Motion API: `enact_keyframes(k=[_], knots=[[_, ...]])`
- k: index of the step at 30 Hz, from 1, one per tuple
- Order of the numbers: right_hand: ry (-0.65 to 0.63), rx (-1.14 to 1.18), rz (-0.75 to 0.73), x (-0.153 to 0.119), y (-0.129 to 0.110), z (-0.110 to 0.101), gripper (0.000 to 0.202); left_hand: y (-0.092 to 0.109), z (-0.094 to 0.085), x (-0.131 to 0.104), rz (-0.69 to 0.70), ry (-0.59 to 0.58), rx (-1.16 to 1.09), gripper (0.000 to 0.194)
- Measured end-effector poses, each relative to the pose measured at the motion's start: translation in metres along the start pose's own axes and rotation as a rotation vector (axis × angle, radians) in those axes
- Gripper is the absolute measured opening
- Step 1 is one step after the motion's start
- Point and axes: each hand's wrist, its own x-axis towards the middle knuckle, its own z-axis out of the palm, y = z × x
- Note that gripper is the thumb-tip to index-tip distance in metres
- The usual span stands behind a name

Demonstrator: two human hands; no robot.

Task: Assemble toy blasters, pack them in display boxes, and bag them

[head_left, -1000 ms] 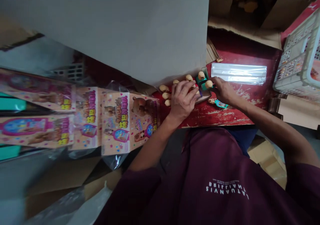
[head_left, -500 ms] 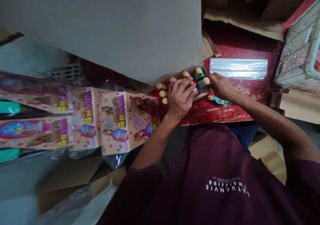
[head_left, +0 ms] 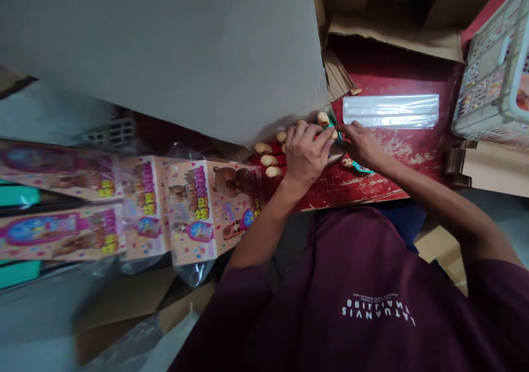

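My left hand [head_left: 306, 154] lies curled over a row of small toys with tan, bear-like heads, hiding most of them. Several tan heads [head_left: 269, 161] stick out on its left side. Thumb and fingers of my right hand [head_left: 360, 143] are closed at a tan-headed toy [head_left: 334, 134] beside my left fingertips. Another toy [head_left: 323, 119] with a tan head and teal body stands just behind, in a small open box [head_left: 336, 156]. Near my right wrist a teal toy [head_left: 359, 166] with a spotted tan end lies on the red table [head_left: 372, 187].
A big grey-white carton [head_left: 185, 52] stands close behind the toys. Flat clear plastic packets [head_left: 390, 111] lie at the right, with a white basket [head_left: 485, 80] beyond. Printed bear packages [head_left: 194, 212] in clear wrap fill the left. An open cardboard box [head_left: 397, 36] stands at the back right.
My right hand has moved closer to my left fingers, along with the tan-headed toy. My left hand has shifted slightly right over the row, baring more of the heads at left.
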Motion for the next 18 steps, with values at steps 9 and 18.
enact_keyframes(k=[9, 18], knots=[[-0.289, -0.216, 0.228, -0.099, 0.024, 0.026, 0.053, 0.001, 0.000, 0.010, 0.007, -0.029, 0.024, 0.031], [0.395, 0.236, 0.471, -0.098, -0.014, 0.003, 0.065, -0.011, 0.002, 0.005, 0.027, -0.013, -0.088, 0.045]])
